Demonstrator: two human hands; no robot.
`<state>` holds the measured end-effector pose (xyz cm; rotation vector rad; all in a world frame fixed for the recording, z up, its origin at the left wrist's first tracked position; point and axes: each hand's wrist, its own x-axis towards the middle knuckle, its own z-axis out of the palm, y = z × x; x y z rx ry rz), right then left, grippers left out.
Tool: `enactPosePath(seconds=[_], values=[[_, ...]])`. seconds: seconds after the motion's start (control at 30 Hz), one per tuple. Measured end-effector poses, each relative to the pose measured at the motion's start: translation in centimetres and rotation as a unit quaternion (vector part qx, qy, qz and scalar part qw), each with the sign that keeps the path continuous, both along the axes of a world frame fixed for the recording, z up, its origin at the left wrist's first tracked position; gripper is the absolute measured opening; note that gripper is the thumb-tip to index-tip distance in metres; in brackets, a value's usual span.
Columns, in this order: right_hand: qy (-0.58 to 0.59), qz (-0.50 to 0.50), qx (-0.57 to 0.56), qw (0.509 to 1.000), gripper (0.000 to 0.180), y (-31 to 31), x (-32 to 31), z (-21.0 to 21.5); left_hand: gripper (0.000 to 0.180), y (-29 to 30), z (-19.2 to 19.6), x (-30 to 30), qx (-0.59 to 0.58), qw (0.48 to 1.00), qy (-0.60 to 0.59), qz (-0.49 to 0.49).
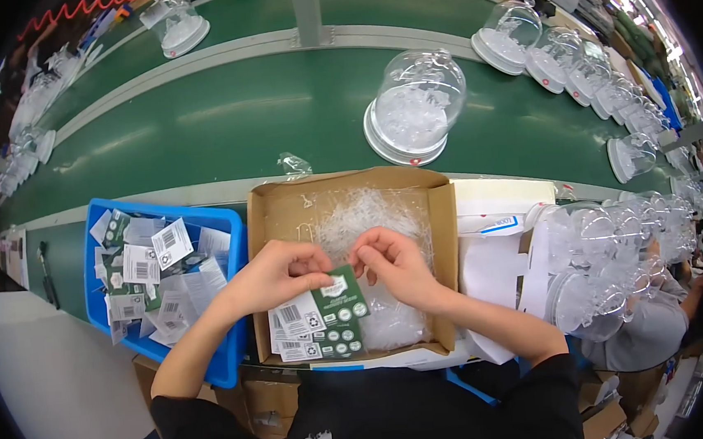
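My left hand [283,273] pinches a green and white card [341,301] by its upper edge. Close beside it, my right hand [398,267] has thumb and forefinger pressed together near the card's top corner; whatever lies between those fingers is too small to make out. Both hands are over an open cardboard box [258,227]. Inside, a heap of thin clear plastic strands [368,214] fills the right part. Several white and green cards [295,319] with barcodes lie at the near left, partly under the held card.
A blue bin [238,237] of barcode tags and clear sleeves stands left of the box. A glass dome on a white base [410,124] sits on the green conveyor [277,110]. More domes [588,230] crowd the right, where another person's grey sleeve [640,325] shows.
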<state>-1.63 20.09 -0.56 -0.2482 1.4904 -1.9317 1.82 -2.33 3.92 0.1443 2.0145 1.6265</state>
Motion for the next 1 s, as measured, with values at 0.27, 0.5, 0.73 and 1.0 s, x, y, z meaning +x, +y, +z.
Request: enactPosePath(seconds=[0.27, 0.5, 0.73, 1.0], values=[[-0.027, 0.088, -0.105, 0.99, 0.01, 0.1, -0.4, -1.2, 0.014, 0.4, -0.2, 0.2, -0.007, 0.996, 0.003, 0.093], [-0.078, 0.046, -0.026, 0.996, 0.012, 0.4, -0.2, -0.5, 0.025, 0.1, -0.1, 0.2, 0.136, 0.967, 0.05, 0.212], [-0.135, -0.072, -0.111, 0.982, 0.016, 0.6, -0.3, -1.4, 0.017, 0.0, -0.2, 0.2, -0.211, 0.905, 0.321, 0.183], [-0.023, 0.0, -0.072, 0.997, 0.012, 0.7, -0.1, -1.0, 0.033, 1.5, 0.1, 0.6, 0.016, 0.979, 0.117, 0.163]])
